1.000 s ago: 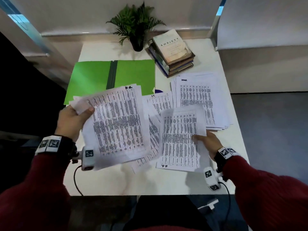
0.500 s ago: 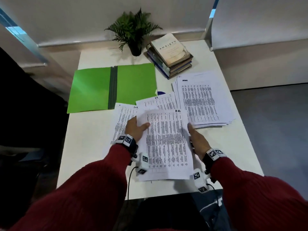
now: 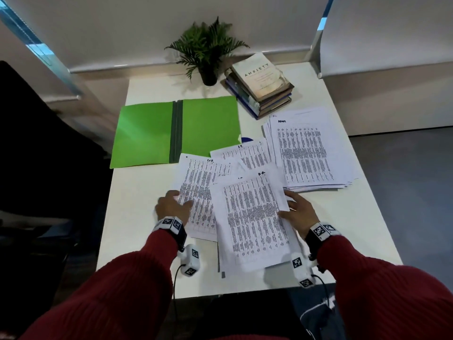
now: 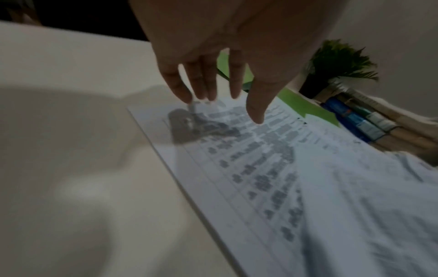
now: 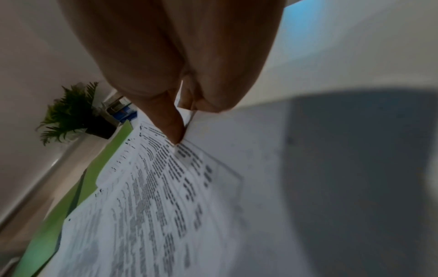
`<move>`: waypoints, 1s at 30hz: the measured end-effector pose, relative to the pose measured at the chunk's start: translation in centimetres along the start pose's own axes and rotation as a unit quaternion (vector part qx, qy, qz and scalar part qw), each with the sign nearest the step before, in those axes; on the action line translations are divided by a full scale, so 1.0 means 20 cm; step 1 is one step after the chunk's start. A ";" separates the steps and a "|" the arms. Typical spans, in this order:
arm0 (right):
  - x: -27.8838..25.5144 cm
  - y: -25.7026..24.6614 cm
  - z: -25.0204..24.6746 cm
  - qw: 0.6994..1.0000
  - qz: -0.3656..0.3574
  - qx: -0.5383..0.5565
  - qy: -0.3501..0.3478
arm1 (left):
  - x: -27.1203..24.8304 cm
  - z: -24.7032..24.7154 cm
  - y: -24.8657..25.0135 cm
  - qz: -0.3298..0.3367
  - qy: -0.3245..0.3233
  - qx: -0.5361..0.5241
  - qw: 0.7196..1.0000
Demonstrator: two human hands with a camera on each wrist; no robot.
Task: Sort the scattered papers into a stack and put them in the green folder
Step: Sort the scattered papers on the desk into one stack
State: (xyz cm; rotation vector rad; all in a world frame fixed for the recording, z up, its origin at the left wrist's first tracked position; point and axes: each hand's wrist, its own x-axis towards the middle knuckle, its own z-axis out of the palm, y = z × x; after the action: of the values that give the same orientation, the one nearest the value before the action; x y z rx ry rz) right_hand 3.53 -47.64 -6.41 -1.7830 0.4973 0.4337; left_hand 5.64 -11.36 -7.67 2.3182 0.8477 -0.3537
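Observation:
The green folder lies open at the back left of the white table. A stack of printed papers sits in front of me, its right edge pinched by my right hand, thumb on top and fingers underneath. To the left of the stack lies a loose sheet; my left hand rests on it with straight fingers, tips touching the paper. Another loose sheet lies behind, overlapping the folder's near corner. A large fanned pile of papers lies at the right.
A stack of books and a potted fern stand at the back against the wall. The table's left edge borders a dark drop; its right edge meets grey floor. Bare tabletop shows left of my left hand.
My left hand let go of the stack's left edge and moved left onto the loose sheet. The right hand keeps hold of the stack's right edge, which has shifted slightly toward me.

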 end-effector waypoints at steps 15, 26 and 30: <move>0.49 -0.27 -0.72 0.991 0.016 0.098 0.092 | -0.02 -0.07 -0.03 -0.017 0.034 0.013 0.999; 1.03 -0.36 -0.96 0.995 0.019 -0.070 0.067 | -0.42 -0.05 0.08 0.009 0.094 -0.277 0.956; 1.00 -0.42 -0.95 0.992 -0.005 -0.108 0.069 | -0.56 0.12 0.23 0.002 0.058 -0.328 0.943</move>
State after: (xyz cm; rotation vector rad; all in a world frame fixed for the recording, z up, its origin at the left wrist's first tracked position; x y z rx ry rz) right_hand 25.49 -66.26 -5.31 -2.0340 0.5545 0.3713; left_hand 0.12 -21.00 -2.49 1.7256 0.8567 0.0724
